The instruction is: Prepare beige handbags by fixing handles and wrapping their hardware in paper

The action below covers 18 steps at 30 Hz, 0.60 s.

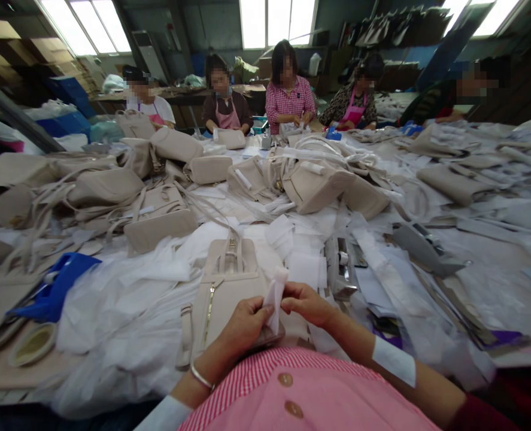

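Between my two hands is a narrow folded strip of thin white wrapping foam or paper (274, 293). The thumb and fingers of my left hand (249, 320) pinch its lower left side. My right hand (308, 302) has its curled fingers at the strip's right edge, closed on it near the top. Beneath them a beige backpack-style handbag (224, 293) lies flat on the table, its gold zipper on the left and its top handle pointing away from me. My hands cover the bag's lower right part.
Beige handbags (319, 185) are heaped across the table's middle. A blue tape dispenser (61, 287) and a tape roll (34, 344) lie left; grey tape dispensers (341, 266) stand right. White wrapping sheets (126, 299) spread around the bag. Several people work along the far side.
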{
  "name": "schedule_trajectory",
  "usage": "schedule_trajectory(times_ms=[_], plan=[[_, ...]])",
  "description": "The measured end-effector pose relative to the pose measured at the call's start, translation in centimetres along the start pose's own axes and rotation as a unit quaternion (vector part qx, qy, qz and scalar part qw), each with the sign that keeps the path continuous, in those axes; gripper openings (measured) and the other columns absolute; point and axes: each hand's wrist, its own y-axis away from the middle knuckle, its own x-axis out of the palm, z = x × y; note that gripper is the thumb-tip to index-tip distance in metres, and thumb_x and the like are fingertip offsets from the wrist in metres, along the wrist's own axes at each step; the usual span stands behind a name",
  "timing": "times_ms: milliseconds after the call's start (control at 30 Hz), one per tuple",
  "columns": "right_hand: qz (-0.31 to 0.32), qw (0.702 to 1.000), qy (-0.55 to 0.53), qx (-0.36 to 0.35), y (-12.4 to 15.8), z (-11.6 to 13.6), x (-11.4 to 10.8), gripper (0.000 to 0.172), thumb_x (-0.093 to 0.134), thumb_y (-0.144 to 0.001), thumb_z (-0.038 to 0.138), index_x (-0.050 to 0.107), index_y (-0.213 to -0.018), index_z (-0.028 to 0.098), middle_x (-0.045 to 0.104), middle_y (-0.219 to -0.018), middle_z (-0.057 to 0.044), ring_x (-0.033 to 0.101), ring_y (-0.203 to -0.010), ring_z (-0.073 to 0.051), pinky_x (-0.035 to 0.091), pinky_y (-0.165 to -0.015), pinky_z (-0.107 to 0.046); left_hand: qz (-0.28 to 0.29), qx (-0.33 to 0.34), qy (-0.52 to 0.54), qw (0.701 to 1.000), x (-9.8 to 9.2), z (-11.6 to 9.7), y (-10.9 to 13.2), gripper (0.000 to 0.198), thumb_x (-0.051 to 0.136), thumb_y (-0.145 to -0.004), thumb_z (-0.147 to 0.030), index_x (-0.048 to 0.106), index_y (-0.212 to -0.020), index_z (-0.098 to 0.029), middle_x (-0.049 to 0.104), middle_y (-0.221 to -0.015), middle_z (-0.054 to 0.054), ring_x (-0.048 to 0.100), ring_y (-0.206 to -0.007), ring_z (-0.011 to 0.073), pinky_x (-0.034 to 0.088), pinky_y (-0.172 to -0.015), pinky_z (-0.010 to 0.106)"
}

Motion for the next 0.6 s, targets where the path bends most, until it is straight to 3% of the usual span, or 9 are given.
schedule_trajectory(times_ms=[67, 133, 300, 367, 500, 600], plan=[[0.001, 1.000, -0.011, 0.004, 0.3, -0.9, 0.3, 0.034, 0.076, -0.072, 0.038, 0.070, -0.095, 0.014, 0.067, -0.084, -0.002, 0.059, -0.076, -0.015, 0.047, -0.075, -0.028, 0.011, 0.004, -0.008, 1.000, 0.1, -0.3, 0.0, 0.025, 0.054, -0.080, -0.031, 0.072, -0.082, -0.013, 0.062, -0.069, 0.001, 0.050, -0.063, 0.0142, 0.038, -0.060, 0.024], [-0.044, 0.999, -0.017, -0.009, 0.3, -1.8, 0.9, 0.029, 0.077, -0.071, 0.034, 0.071, -0.091, 0.014, 0.069, -0.087, -0.003, 0.061, -0.083, -0.017, 0.048, -0.081, -0.031, 0.015, 0.009, -0.021, 1.000, 0.3, -0.4, -0.1, 0.026, 0.052, -0.080, -0.029, 0.072, -0.082, -0.013, 0.062, -0.068, 0.001, 0.050, -0.062, 0.0142, 0.037, -0.058, 0.024], [-0.145, 0.989, -0.004, -0.025, -0.5, -2.8, 2.4, 0.020, 0.079, -0.068, 0.030, 0.070, -0.075, 0.014, 0.067, -0.074, -0.002, 0.059, -0.070, -0.015, 0.048, -0.070, -0.028, -0.020, 0.056, -0.098, 0.993, 0.6, -0.5, -0.2, 0.026, 0.050, -0.081, -0.027, 0.066, -0.065, -0.014, 0.060, -0.063, 0.001, 0.051, -0.065, 0.0150, 0.037, -0.061, 0.024], [-0.174, 0.984, 0.000, -0.025, -0.6, -2.7, 2.5, 0.020, 0.079, -0.068, 0.031, 0.068, -0.073, 0.015, 0.065, -0.070, 0.000, 0.057, -0.066, -0.014, 0.047, -0.065, -0.027, -0.013, 0.070, -0.104, 0.992, 0.4, -0.6, 0.0, 0.026, 0.048, -0.083, -0.027, 0.066, -0.069, -0.014, 0.062, -0.067, 0.002, 0.052, -0.069, 0.0155, 0.039, -0.065, 0.024], [-0.185, 0.983, -0.003, -0.020, -0.5, -2.3, 2.3, 0.022, 0.077, -0.069, 0.033, 0.064, -0.069, 0.015, 0.060, -0.064, 0.001, 0.054, -0.061, -0.013, 0.045, -0.060, -0.027, 0.053, 0.071, -0.029, 0.996, -0.4, -0.9, 0.7, 0.025, 0.050, -0.083, -0.025, 0.070, -0.093, -0.015, 0.069, -0.089, 0.004, 0.059, -0.085, 0.0182, 0.043, -0.078, 0.025], [-0.183, 0.983, -0.018, -0.022, -0.5, -2.5, 2.4, 0.022, 0.078, -0.069, 0.033, 0.065, -0.071, 0.015, 0.061, -0.068, 0.000, 0.054, -0.064, -0.014, 0.045, -0.064, -0.027, 0.031, 0.045, -0.045, 0.998, -0.3, -0.8, 0.9, 0.028, 0.050, -0.086, -0.034, 0.070, -0.084, -0.014, 0.068, -0.081, 0.004, 0.058, -0.078, 0.0172, 0.043, -0.072, 0.024]])
